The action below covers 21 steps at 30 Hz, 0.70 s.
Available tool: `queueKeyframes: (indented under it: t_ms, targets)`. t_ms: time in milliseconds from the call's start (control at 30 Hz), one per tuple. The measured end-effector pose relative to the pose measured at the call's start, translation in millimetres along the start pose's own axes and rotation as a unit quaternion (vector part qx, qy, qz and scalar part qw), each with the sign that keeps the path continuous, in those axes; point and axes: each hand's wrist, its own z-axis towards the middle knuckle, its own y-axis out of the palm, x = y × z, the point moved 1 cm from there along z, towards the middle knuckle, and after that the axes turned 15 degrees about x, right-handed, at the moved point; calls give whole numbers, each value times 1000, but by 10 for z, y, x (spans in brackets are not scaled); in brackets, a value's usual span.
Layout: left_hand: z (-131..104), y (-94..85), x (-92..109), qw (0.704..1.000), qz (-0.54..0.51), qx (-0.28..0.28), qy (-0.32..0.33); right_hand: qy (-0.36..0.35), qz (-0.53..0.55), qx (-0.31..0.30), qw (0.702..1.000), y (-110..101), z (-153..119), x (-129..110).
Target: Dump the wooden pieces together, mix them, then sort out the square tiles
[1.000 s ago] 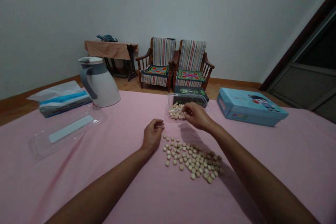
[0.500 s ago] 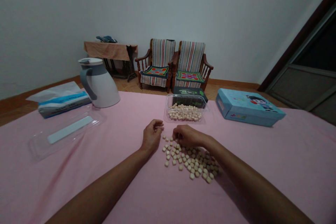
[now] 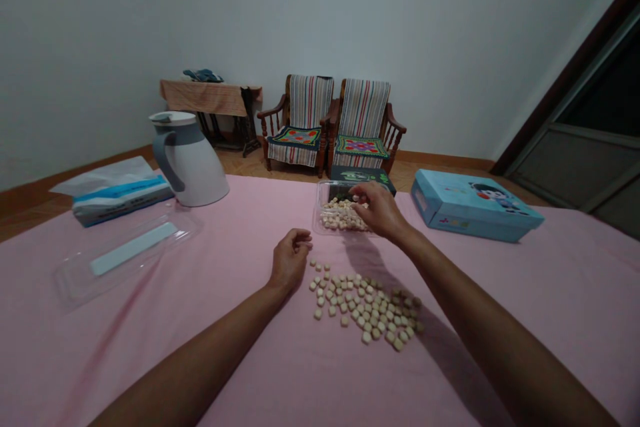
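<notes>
My right hand (image 3: 379,209) hangs over the clear plastic box (image 3: 318,219), thumb and fingers parted. Whether a small piece is still between them is too small to tell. Inside the box lies a heap of pale, rounded cube-like pieces (image 3: 340,217). On the pink cloth my left hand (image 3: 291,259) rests on its side, fingers loosely bent and apart from the thumb, with nothing seen in it. To its right, many more loose pale pieces (image 3: 370,310) are spread out, partly in the shadow of my right forearm.
A dark box (image 3: 363,175) stands just behind the plastic box, and a light blue carton (image 3: 473,205) at the right. On the left are a clear plastic lid (image 3: 133,250), a tissue pack (image 3: 123,197) and a white-grey jug (image 3: 193,163). Two armchairs (image 3: 313,103) stand beyond the table.
My right hand has lifted off the loose pieces and moved forward, up over the plastic box, its fingers now parted. My left hand has stayed in place.
</notes>
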Motion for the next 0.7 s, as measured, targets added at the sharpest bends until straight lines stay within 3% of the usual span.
queueKeyframes:
  t_ms: [100, 200, 300, 400, 500, 700]
  targets:
    - [-1, 2, 13, 1000, -1, -2, -2, 2, 33, -117, 993, 153, -175, -107]
    - [-2, 3, 5, 1000, 5, -4, 6, -8, 56, -252, 966, 356, -449, -242]
    - [0, 0, -12, 1000, 14, -7, 13, -22, 52, -305, 951, 519, -655, -319]
    - [3, -2, -27, 1000, 16, -9, 16, -32, 35, -297, 954, 571, -708, -323]
    - [4, 0, -33, 1000, 17, -13, 19, -28, 37, -265, 963, 477, -580, -269]
    - [9, -1, -11, 1000, 22, -14, 11, 0, 13, -32, 999, 35, -32, -71]
